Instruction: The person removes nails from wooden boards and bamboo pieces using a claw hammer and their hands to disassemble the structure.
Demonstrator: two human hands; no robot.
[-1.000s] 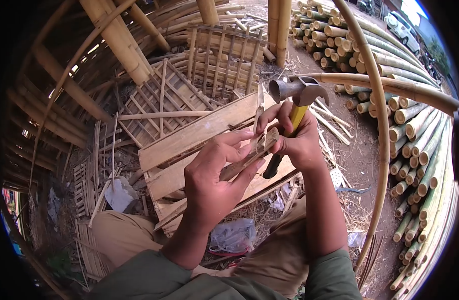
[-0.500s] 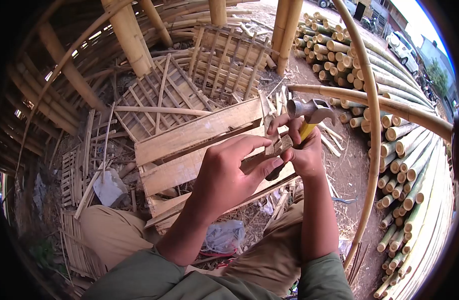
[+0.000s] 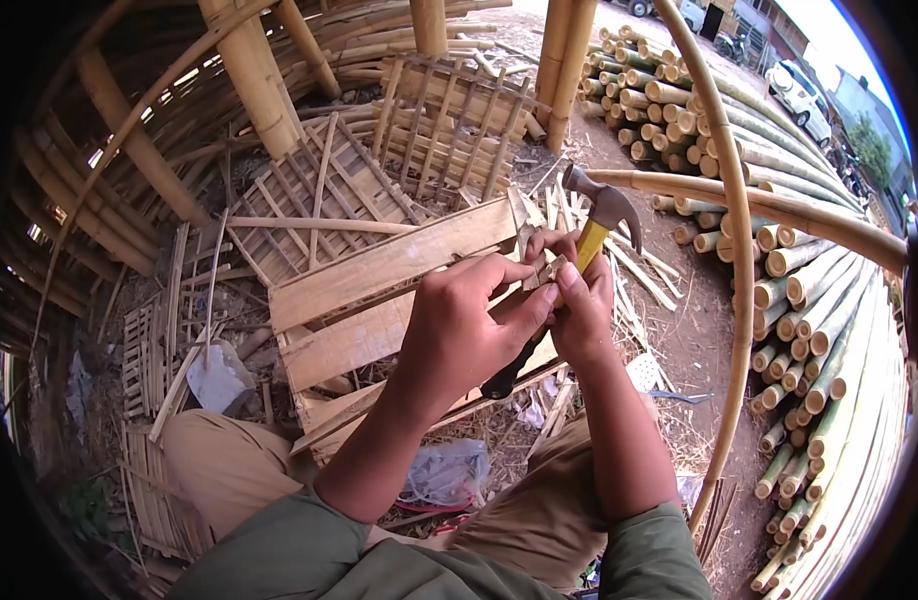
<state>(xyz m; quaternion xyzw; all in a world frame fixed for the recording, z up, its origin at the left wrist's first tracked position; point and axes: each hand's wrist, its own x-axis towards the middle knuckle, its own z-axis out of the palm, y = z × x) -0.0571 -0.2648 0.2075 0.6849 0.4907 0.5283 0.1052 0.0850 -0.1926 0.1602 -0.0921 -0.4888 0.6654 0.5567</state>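
Observation:
My right hand (image 3: pixel 583 318) is closed around a claw hammer (image 3: pixel 591 243). The hammer has a steel head and a yellow neck, and its black grip end shows below the fingers. My left hand (image 3: pixel 461 318) is closed in a pinch, with thumb and index finger meeting my right fingertips. Between the fingertips is a small greyish-brown piece (image 3: pixel 546 272), mostly covered, whose kind I cannot make out. Both hands are above the right end of a slatted wooden panel (image 3: pixel 379 262) made of pale boards with gaps between them.
Other slatted panels (image 3: pixel 324 205) lie beyond the boards. Cut bamboo poles (image 3: pixel 789 270) are stacked at right, behind a curved bamboo bar (image 3: pixel 736 250). A plastic bag (image 3: pixel 447 472) lies between my legs. Thin wood strips (image 3: pixel 639 265) litter the ground.
My right hand has shifted slightly left, and the hammer has tilted so that its head stands higher and its black grip end shows. My left hand stays nearly in place, still pinching.

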